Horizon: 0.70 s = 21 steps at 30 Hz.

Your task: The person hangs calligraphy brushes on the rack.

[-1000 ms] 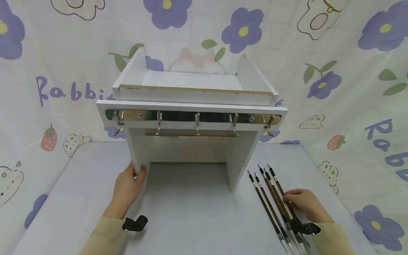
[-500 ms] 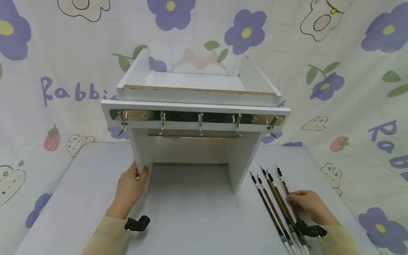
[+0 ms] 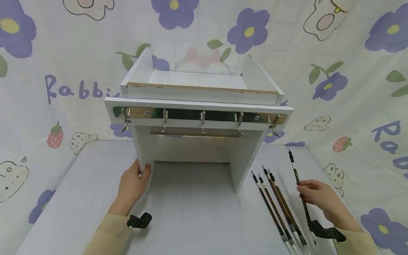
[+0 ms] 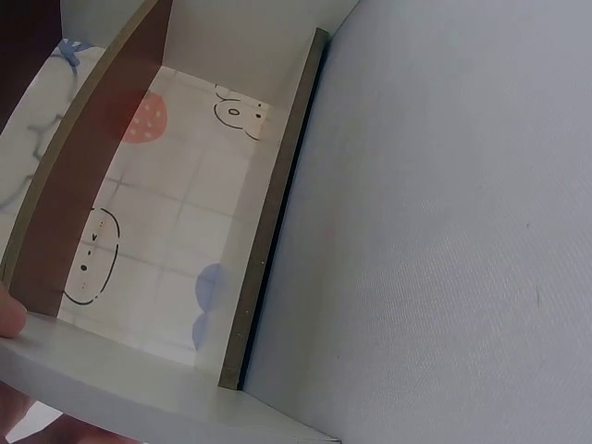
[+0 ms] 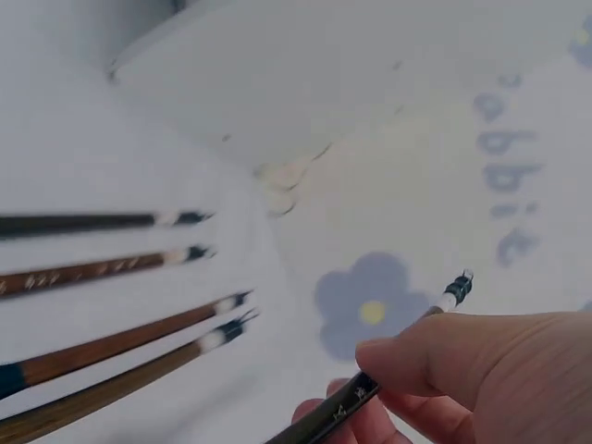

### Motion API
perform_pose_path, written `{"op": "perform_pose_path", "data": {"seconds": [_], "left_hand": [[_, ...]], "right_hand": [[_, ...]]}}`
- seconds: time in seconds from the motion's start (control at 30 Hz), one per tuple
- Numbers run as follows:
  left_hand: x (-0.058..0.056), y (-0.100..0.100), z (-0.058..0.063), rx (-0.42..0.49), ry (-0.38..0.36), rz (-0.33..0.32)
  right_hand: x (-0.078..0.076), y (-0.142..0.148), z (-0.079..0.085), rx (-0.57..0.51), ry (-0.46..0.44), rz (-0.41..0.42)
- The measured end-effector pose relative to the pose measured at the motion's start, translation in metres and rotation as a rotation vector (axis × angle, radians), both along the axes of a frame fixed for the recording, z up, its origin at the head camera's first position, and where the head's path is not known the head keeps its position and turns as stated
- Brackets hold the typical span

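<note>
My right hand pinches a dark calligraphy brush between thumb and fingers, its looped end up and away from me. The right wrist view shows the thumb pressed on the brush's dark handle. To its left, several more calligraphy brushes lie side by side on the table, looped ends pointing away. My left hand grips the left side panel of a white rack, thumb on the inner face. A metal strip with several hooks runs across the rack's front; nothing hangs on them.
The rack stands on a white-covered table. Behind it hangs a cloth backdrop with purple flowers and cartoon rabbits. Black wrist cameras sit on both wrists.
My right hand has lifted one brush away from the others, up and to the right. My left hand keeps its grip on the rack panel. The view has shifted slightly.
</note>
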State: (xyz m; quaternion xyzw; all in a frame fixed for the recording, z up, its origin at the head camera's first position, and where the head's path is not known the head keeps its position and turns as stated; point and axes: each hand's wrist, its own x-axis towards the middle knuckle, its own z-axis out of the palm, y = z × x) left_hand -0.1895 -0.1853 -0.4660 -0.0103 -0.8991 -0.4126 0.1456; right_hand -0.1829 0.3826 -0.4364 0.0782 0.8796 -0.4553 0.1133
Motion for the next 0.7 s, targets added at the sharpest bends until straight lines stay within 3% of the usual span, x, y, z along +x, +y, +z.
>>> {"op": "perform_pose_path", "data": {"seconds": [0.23, 0.53, 0.7], "left_hand": [[0.001, 0.000, 0.001, 0.002, -0.003, 0.007], [0.000, -0.001, -0.002, -0.016, -0.002, 0.001], [-0.001, 0.000, -0.002, -0.024, 0.004, 0.002]], "right_hand": [[0.011, -0.012, 0.026, -0.029, 0.116, 0.024], [0.033, -0.031, 0.040, -0.095, 0.321, 0.035], [0.042, -0.041, 0.049, -0.122, 0.392, 0.031]]}}
